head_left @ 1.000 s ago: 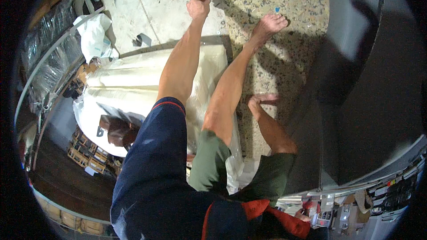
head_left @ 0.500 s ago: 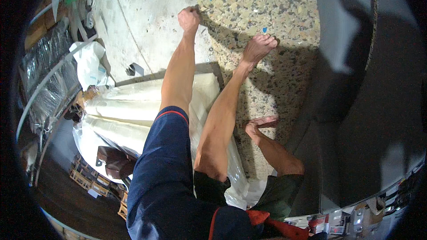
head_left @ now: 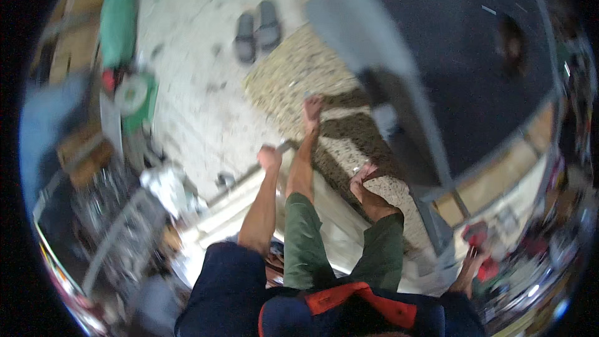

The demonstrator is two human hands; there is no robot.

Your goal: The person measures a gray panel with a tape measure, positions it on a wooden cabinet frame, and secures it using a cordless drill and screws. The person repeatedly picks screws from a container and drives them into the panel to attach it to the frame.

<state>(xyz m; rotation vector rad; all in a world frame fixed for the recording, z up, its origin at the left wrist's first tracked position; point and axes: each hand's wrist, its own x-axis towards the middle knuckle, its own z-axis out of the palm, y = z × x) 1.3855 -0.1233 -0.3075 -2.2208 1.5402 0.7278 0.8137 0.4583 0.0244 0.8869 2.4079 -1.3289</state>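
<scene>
Swung further into view since the earlier frame, the right hand [head_left: 475, 254] is just beside a red thing [head_left: 488, 269], grip and long axis unclear; the left hand [head_left: 269, 158], fisted, is well apart.

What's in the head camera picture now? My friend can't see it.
From above, a person's left hand is stretched out in front and their right hand is off to the side near something red, both too blurry to tell if they're holding anything. Below green shorts, bare feet rest on a speckled mat. Two dark slippers lie on the pale floor.
</scene>
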